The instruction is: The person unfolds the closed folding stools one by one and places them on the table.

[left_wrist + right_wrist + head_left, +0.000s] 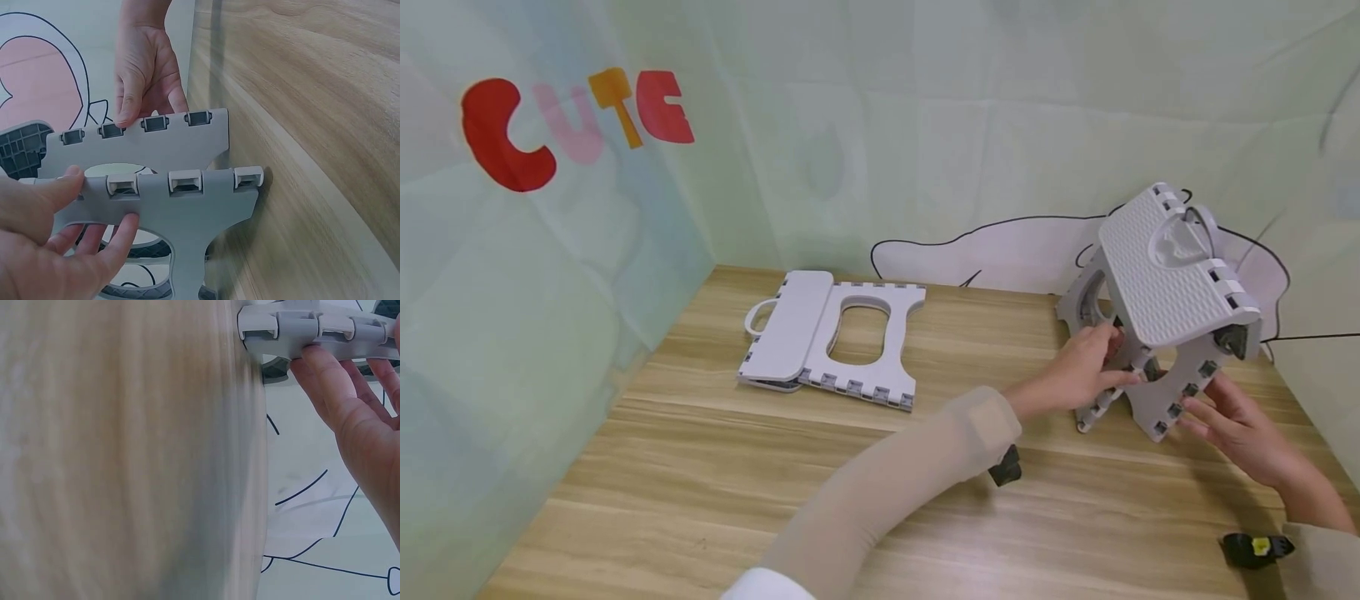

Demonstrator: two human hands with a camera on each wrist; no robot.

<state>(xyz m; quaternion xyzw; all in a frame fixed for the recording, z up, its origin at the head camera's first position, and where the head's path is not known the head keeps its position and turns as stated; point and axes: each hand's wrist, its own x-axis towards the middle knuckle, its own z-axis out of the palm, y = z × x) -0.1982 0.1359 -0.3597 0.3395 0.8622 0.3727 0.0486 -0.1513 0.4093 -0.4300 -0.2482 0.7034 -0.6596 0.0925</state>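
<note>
A grey-white folding step stool [1150, 292] with a bumpy top stands tilted and partly unfolded at the right of the table, in the head view. My left hand [1075, 371] grips its near leg panel; the left wrist view shows the thumb over the hinged edge and fingers by the cut-out. With my right hand [1243, 437] I hold the hinged edge of the right leg panel [140, 140], thumb on one face. In the right wrist view, the fingers [331, 378] lie against this edge. The stool's top hides part of its far side.
Another folding stool [782, 325], folded flat with a loop handle, lies at the back left of the wooden table [700, 467]. Printed cloth walls [925, 142] stand behind and at the sides, close to the tilted stool. Dark wrist straps [1006, 467] show below both wrists.
</note>
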